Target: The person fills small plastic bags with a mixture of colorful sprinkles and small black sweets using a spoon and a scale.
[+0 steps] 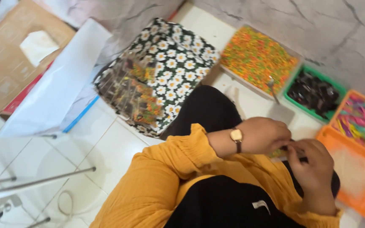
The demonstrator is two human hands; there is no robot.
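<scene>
Pinching 1 small packet (284, 148) between my left hand (263, 136) and right hand (313, 166), fingers narrow; 4 trays (351, 194) at 2 o'clock, 1 daisy-print box (178, 55) at 11.

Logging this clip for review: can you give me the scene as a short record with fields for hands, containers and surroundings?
left hand: wears a wristwatch, fingers meet the right hand over a small item, too hidden to identify
right hand: pinching the same item
trays: sprinkle tray, green tray of dark pieces, orange tray
other: floral box, cardboard box
floor: white tiles
</scene>
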